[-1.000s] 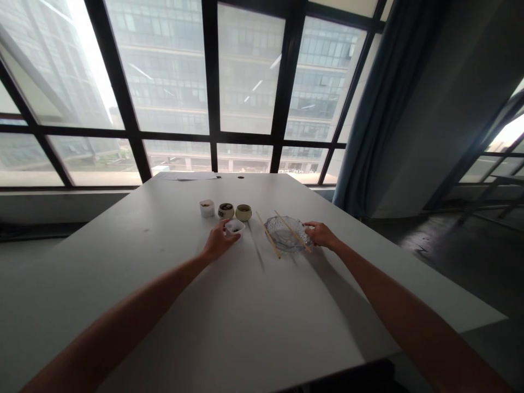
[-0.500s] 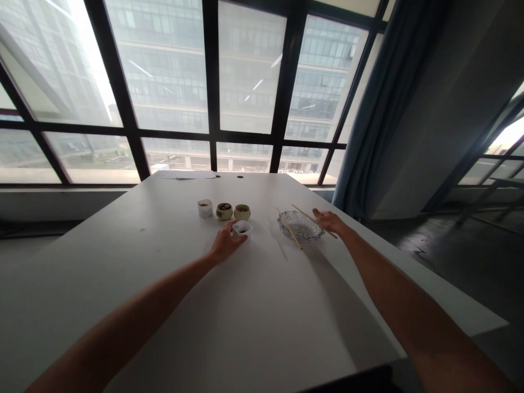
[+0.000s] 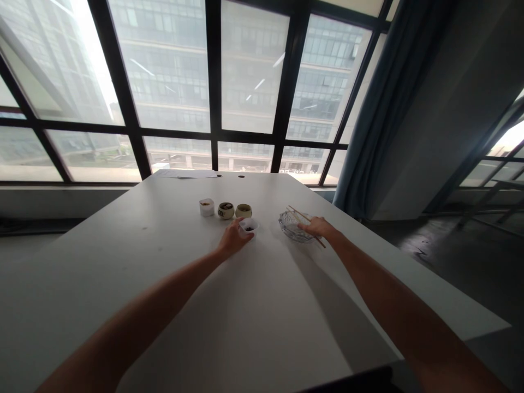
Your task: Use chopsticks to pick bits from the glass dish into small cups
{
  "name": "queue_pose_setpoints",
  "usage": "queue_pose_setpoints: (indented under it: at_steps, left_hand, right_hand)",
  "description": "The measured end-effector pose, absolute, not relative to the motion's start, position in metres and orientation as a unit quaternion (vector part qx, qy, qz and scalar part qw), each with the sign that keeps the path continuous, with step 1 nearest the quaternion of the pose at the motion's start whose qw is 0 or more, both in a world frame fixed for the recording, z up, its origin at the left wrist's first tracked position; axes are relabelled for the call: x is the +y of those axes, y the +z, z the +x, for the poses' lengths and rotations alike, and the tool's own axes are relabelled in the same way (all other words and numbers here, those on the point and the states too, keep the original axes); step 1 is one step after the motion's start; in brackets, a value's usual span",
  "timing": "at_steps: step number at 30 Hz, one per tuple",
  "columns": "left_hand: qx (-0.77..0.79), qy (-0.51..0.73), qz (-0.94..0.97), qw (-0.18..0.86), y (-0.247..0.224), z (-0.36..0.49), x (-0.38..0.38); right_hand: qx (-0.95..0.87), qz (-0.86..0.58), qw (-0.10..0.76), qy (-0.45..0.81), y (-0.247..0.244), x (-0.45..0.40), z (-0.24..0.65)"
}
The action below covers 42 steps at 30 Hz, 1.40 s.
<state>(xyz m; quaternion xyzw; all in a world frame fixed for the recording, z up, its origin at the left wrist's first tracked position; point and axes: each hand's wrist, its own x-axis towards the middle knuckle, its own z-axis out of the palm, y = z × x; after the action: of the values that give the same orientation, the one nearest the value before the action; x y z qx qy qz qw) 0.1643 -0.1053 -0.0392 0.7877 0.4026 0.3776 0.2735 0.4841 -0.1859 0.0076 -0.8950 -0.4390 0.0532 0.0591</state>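
My left hand (image 3: 234, 238) is closed around the side of a small white cup (image 3: 250, 222), which has dark bits inside and sits low at the table. Over the right part of a clear patterned glass bowl (image 3: 291, 232), my right hand (image 3: 321, 226) pinches wooden chopsticks (image 3: 297, 212). Their thin ends reach past the bowl's far rim, and their near ends (image 3: 321, 243) come out below the hand. The fingers hide the chopsticks' middle. Just beyond the white cup stand a pale green cup (image 3: 244, 210) and a patterned cup with dark contents (image 3: 226, 211).
Another white cup (image 3: 207, 207) stands left of the patterned one. Sheets of paper (image 3: 186, 174) lie at the far end of the white table (image 3: 172, 295). Behind it are black-framed windows (image 3: 254, 71), with a blue curtain (image 3: 370, 125) to the right.
My right hand has moved left over the glass bowl. The chopsticks, spread apart across the bowl before, are now close together in it. My left hand and the cup have shifted slightly right.
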Motion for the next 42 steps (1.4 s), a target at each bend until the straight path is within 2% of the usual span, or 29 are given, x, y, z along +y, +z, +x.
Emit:
queue_pose_setpoints:
  at_steps: [6, 11, 24, 33, 37, 42]
  left_hand:
    - [0.384, 0.397, 0.805, 0.216, 0.000, 0.204, -0.093]
    - [0.416, 0.337, 0.826, 0.175, 0.022, 0.246, -0.065]
    - [0.438, 0.204, 0.855, 0.190, 0.004, 0.346, -0.002]
    - [0.361, 0.140, 0.897, 0.214, 0.011, 0.432, 0.008]
    - [0.339, 0.132, 0.912, 0.190, 0.024, 0.426, 0.011]
    - [0.338, 0.162, 0.916, 0.140, 0.043, 0.331, 0.033]
  right_hand:
    - [-0.424, -0.903, 0.050, 0.046, 0.012, -0.179, 0.476]
    - [-0.457, -0.887, 0.036, 0.057, 0.016, -0.160, 0.472]
    - [-0.490, -0.871, 0.003, 0.023, -0.001, -0.217, 0.445]
    - [-0.494, -0.867, 0.018, 0.060, -0.007, -0.219, 0.424]
    - [-0.473, -0.873, 0.033, 0.109, 0.004, -0.206, 0.424]
    - [-0.523, -0.845, 0.051, 0.099, 0.029, -0.174, 0.427]
